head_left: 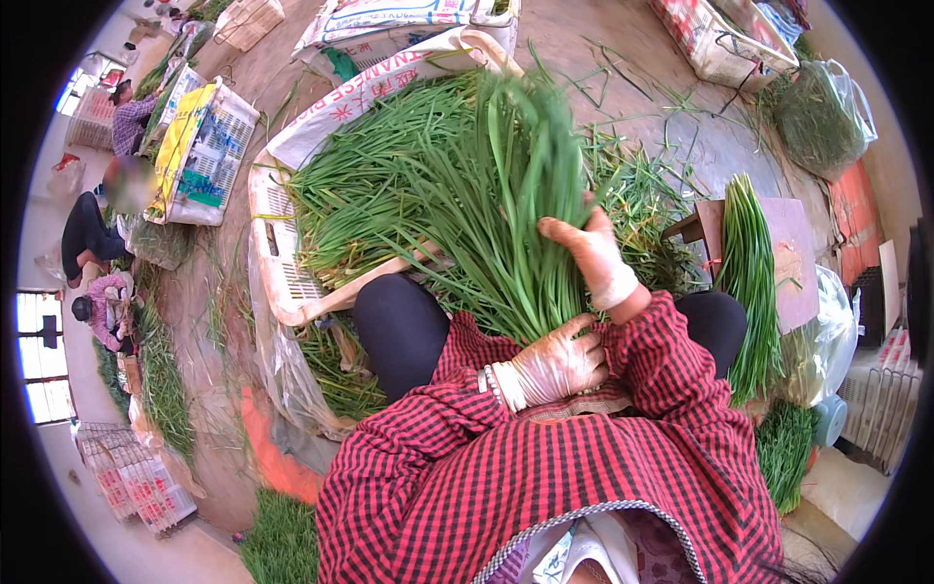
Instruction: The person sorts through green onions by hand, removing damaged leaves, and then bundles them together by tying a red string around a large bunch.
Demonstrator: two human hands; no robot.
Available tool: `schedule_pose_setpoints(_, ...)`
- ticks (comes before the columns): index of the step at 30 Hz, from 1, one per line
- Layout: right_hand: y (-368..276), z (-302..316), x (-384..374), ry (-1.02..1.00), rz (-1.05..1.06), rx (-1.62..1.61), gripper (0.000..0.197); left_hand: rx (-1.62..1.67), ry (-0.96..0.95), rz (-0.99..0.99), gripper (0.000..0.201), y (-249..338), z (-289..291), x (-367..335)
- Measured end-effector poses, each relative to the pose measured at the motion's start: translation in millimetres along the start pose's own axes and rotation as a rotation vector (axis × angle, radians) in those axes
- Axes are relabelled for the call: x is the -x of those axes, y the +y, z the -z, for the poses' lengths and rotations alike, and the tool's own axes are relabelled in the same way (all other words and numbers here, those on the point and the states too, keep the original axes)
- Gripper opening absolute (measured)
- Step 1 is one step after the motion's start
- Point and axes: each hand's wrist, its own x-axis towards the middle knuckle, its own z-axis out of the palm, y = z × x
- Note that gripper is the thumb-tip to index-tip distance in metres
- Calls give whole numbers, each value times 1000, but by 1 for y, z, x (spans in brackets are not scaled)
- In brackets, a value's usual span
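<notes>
A thick bunch of garlic chives (516,204), long flat green leaves, fans upward in front of me, its tips blurred. My left hand (556,370), in a thin whitish glove, is closed around the stem ends close to my lap. Against the right side of the leaves is my right hand (595,255), gloved too; its thumb is stretched out and its fingers are apart, partly hidden by leaves. Just beyond my left knee, more loose chives (379,165) fill a pale plastic crate (277,234) lined with a white printed sack (409,73).
On my right, a tied chive bundle (747,282) leans over a small low table (798,248). Leaf scraps (647,195) litter the floor beyond my right knee. Covered crates (195,156) stand at left, near two people at work. A filled plastic bag (827,122) sits far right.
</notes>
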Motion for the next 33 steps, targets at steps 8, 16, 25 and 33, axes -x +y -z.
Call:
schedule_pose_setpoints(8, 65, 76, -9, 132, -130, 214, 41, 129, -93, -21, 6, -3, -14, 0)
schedule_pose_setpoints(16, 47, 89, 18, 50, -139, 292, 66, 168, -80, -36, 15, -4, 11, -12)
schedule_pose_setpoints(25, -66, 75, 117, -156, 787, 854, 96, 212, 411, 198, 38, -43, 113, -98)
schedule_pose_setpoints(33, -66, 118, 163, -247, 659, 696, 101, -14, 321, -147, 18, 83, 87, -234)
